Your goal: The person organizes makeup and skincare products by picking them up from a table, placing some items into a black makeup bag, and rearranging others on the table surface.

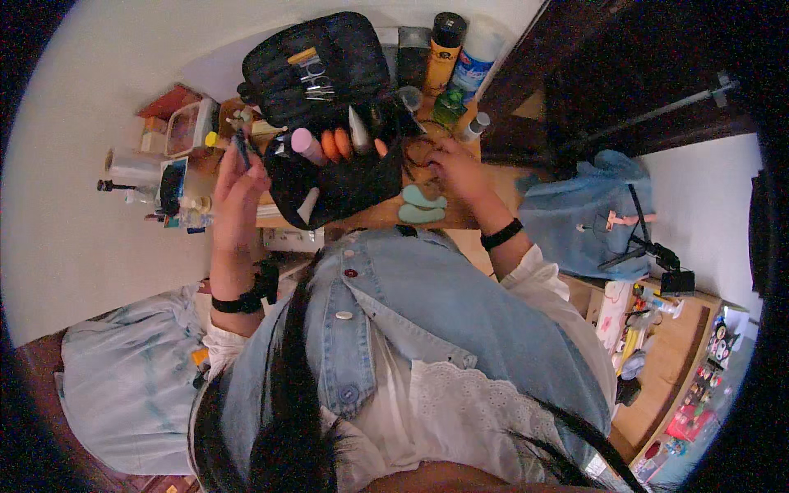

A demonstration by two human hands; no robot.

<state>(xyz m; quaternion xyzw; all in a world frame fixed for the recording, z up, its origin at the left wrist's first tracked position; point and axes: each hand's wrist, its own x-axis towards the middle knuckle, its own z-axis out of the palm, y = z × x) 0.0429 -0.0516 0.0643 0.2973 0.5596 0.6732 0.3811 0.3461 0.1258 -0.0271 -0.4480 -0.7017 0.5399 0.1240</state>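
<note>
My left hand (237, 191) is raised at the left of the wooden desk, its fingers closed around a slim dark stick-like item (241, 149). Between my hands lies an open black zip cosmetic case (345, 191). Its lid holds small scissors and other metal tools (315, 77). In its base are a pink-capped container (307, 145), orange makeup sponges (336, 145) and a silvery tapered tube (359, 130). To the right of the case, my right hand (462, 171) has its curled fingers on a thin dark looped cord (420, 153). Two mint-green curved pieces (423, 204) lie just below it.
Behind the case stand an orange bottle with a black cap (442, 55) and a white-and-blue bottle (476, 65). A green item (450, 106) and a small capped bottle (476, 126) sit nearer. Boxes and a clear container (190, 128) crowd the left. A blue cloth (555, 215) hangs at right.
</note>
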